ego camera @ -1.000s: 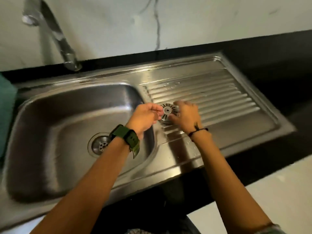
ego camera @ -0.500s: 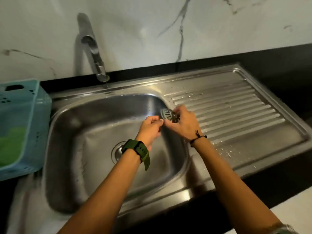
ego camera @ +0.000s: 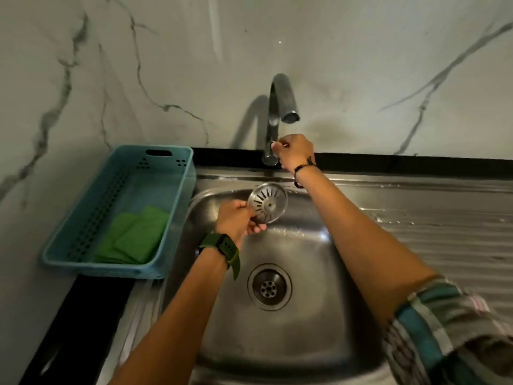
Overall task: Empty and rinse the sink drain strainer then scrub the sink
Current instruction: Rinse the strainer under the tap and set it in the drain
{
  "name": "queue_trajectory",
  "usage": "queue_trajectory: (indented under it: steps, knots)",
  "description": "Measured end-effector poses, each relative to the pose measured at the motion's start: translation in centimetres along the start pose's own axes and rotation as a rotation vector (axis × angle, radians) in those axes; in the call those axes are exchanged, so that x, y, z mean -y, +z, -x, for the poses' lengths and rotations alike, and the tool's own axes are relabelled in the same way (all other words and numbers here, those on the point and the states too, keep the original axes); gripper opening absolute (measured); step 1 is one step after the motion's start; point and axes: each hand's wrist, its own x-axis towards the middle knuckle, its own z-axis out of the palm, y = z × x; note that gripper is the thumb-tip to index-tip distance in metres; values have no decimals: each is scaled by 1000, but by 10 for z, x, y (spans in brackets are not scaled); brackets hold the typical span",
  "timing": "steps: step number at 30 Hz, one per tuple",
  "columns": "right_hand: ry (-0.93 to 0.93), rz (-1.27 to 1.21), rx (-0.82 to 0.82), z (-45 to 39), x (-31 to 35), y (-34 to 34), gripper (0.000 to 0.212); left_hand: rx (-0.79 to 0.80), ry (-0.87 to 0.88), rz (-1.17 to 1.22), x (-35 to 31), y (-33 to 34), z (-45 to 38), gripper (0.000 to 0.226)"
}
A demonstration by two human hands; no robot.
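Note:
My left hand point(ego camera: 238, 218) pinches the round metal drain strainer point(ego camera: 268, 202) by its lower edge and holds it tilted over the back of the steel sink point(ego camera: 299, 337), under the faucet spout point(ego camera: 286, 101). My right hand point(ego camera: 294, 152) is closed around the faucet handle at the tap's base. No water runs from the spout. The open drain point(ego camera: 269, 287) lies in the bowl's floor below my left forearm.
A light blue plastic basket point(ego camera: 177, 218) holding green scrub pads point(ego camera: 133, 236) stands left of the sink. The ribbed drainboard point(ego camera: 444, 234) extends to the right. A marble wall rises behind the tap.
My right hand let go of the strainer and went up to the faucet handle. My left hand carried the strainer from the drainboard edge to under the spout.

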Motion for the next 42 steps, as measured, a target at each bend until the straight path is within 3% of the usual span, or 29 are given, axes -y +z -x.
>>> queue_trajectory:
  steps: [4, 6, 8, 11, 13, 15, 16, 20, 23, 27, 30, 34, 35, 39, 42]
  knots:
    - [-50, 151, -20, -30, 1, 30, 23, 11, -79, 75, 16, 3, -3, 6]
    - [-105, 190, 71, -31, 2, 33, 22, 17, -109, 123, 17, 7, -5, 9]
    - [-114, 132, 132, -31, 5, 25, 20, 28, -126, 156, 17, 14, -8, 13]
    - [35, -222, 109, -15, 0, 11, 24, 40, -135, 184, 14, 25, -11, 21]
    - [118, -322, 367, 9, -10, 0, 22, 47, -132, 178, 14, 31, -12, 21]
    - [140, -228, 686, 34, -20, -7, 17, 61, -130, 166, 14, 35, -12, 18]
    - [145, -196, 732, 42, -23, -9, 17, 64, -126, 157, 15, 35, -12, 16]
    - [137, -104, 539, 53, -21, -9, 18, 44, -111, 123, 19, 35, -14, 14]
    - [70, -127, 562, 59, -12, -8, 20, 37, -93, 110, 20, 34, -15, 25]
    - [81, -54, 425, 53, -5, -12, 16, 8, -92, 109, 17, 32, -12, 18]
    - [82, -145, 514, 53, -7, -17, 22, 3, -89, 108, 16, 28, -11, 20]
    - [67, -152, 424, 51, -12, -16, 17, -14, -104, 126, 16, 22, -14, 17]
    - [38, -146, 459, 52, -14, -11, 17, -10, -108, 127, 17, 21, -16, 15]
    - [-299, 417, 378, 75, -40, 20, 34, -47, -66, 92, 21, 19, -27, 7]
    - [-498, 542, 459, 100, -72, 30, 51, -157, -22, 11, 24, 11, -35, 10]
